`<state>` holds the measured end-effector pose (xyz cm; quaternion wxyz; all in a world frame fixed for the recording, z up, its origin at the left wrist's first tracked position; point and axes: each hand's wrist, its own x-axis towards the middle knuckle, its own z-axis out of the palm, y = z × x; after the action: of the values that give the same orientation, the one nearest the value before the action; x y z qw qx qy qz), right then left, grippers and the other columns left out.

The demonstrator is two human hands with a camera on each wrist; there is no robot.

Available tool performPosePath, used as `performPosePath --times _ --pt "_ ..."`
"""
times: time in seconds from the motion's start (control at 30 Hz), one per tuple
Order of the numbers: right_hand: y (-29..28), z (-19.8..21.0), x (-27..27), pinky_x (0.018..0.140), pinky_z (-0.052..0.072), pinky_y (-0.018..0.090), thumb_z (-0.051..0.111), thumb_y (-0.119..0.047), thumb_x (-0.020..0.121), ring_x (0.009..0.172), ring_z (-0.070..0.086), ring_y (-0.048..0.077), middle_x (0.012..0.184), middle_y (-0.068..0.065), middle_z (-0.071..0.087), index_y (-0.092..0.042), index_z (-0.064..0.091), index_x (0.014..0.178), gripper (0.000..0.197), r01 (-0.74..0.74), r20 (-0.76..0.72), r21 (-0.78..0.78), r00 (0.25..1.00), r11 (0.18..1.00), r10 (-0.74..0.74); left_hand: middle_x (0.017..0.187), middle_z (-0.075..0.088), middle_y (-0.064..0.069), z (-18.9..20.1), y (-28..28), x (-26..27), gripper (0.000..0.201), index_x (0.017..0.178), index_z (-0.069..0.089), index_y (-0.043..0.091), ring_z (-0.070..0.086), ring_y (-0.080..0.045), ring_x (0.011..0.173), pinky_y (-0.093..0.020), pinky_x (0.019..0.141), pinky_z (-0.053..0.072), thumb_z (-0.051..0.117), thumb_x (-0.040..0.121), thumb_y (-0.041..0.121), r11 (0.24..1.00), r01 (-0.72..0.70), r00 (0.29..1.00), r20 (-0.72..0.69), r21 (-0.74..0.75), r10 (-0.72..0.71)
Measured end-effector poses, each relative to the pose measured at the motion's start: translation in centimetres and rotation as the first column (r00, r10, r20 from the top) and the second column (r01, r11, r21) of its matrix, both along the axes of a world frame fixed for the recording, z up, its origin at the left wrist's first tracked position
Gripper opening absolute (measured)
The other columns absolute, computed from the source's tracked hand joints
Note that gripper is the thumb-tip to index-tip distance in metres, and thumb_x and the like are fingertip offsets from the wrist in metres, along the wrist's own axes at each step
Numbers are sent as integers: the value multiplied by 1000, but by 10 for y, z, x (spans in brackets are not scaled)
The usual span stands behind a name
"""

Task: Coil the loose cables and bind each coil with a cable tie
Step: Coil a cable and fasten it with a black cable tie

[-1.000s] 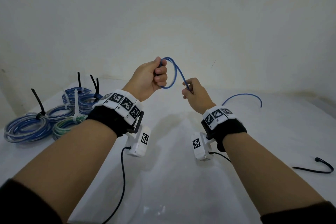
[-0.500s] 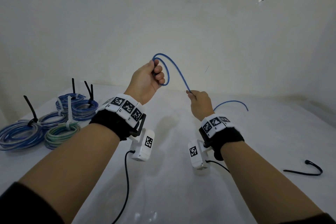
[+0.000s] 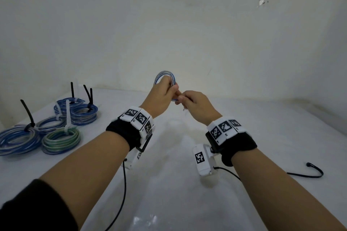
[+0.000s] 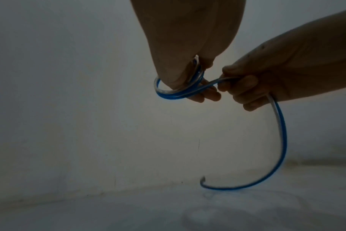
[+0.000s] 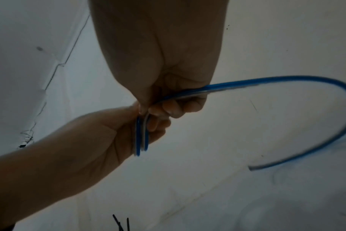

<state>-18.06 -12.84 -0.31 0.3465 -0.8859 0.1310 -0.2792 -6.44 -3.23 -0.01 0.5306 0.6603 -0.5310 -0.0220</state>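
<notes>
A blue cable [image 3: 165, 76] is wound into a small coil that my left hand [image 3: 162, 93] grips above the white table [image 3: 262, 127]. In the left wrist view the coil [image 4: 168, 92] loops round my left fingers. My right hand [image 3: 193, 101] touches the left and pinches the cable [image 4: 227, 79] just beside the coil. The free tail [image 4: 280, 140] hangs from the right hand in a curve, its end [image 5: 253, 168] just above the table. A loose black cable tie [image 3: 308, 173] lies on the table at the right.
Several bound coils [image 3: 62, 139] in blue and green lie at the table's left, with black and white ties [image 3: 28, 114] sticking up. The wall [image 3: 169, 24] stands close behind. Wrist camera leads [image 3: 122, 202] hang below both arms.
My hands have come together. The wide loop between them has been wound onto the coil in my left hand, and the tail on the table has been drawn up short.
</notes>
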Motion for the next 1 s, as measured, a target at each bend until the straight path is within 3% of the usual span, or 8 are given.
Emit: performPosePath --times 0.1,0.3,0.4,0.47,0.63,0.73,0.83,1.0 --pt "0 1 -7 56 33 13 59 -12 88 55 44 2 63 -10 50 -10 63 88 4 -39 -27 -43 999 998 38 69 63 -1 3 1 -3 17 85 38 7 62 -20 65 -36 69 51 39 99 17 996 -57 997 53 74 53" --pt "-14 1 -12 70 40 15 69 -11 82 71 51 4 77 -7 56 -17 56 86 14 11 166 -220 986 975 27 64 52 0 4 7 4 24 76 41 12 51 -14 56 -29 60 38 36 99 19 972 -133 987 114 194 113" --pt "-21 4 -12 84 32 32 66 -26 85 89 52 14 88 -7 63 -22 67 87 4 141 173 -391 982 910 -78 58 49 -1 1 12 -1 31 81 55 9 43 -12 51 -22 54 36 34 100 23 964 2 995 -93 267 24" --pt "-22 7 -10 83 24 31 62 -31 87 97 50 16 92 -9 60 -25 70 87 9 192 167 -443 977 876 -130 53 44 2 4 13 -9 39 82 57 8 36 -10 45 -19 45 30 31 102 30 952 111 972 -231 285 -44" --pt "-27 10 -1 97 35 45 56 -41 88 97 52 17 84 -17 57 -42 59 77 11 42 36 -199 999 979 -36 41 34 8 17 20 -11 39 74 49 11 23 -6 35 -16 38 20 30 103 30 932 285 879 -449 226 -160" --pt "-23 11 1 89 43 39 57 -31 91 79 52 10 79 -15 56 -30 55 83 8 -79 82 -63 993 995 84 45 36 5 18 24 -7 36 74 46 11 25 -8 36 -15 38 21 31 102 29 921 336 822 -539 198 -183" --pt "-20 12 3 85 41 22 53 -17 95 88 51 16 85 -7 54 -14 55 91 6 -103 150 -29 983 994 107 48 35 5 17 28 -5 36 73 44 14 28 -9 39 -15 40 21 31 102 32 921 354 773 -606 165 -188" --pt "-24 1 15 91 37 42 40 -22 100 101 53 22 100 3 65 -19 65 109 27 167 127 -270 982 948 -137 47 28 8 17 34 -1 39 70 42 16 28 -7 40 -16 41 22 30 101 36 924 380 594 -758 -30 -269"
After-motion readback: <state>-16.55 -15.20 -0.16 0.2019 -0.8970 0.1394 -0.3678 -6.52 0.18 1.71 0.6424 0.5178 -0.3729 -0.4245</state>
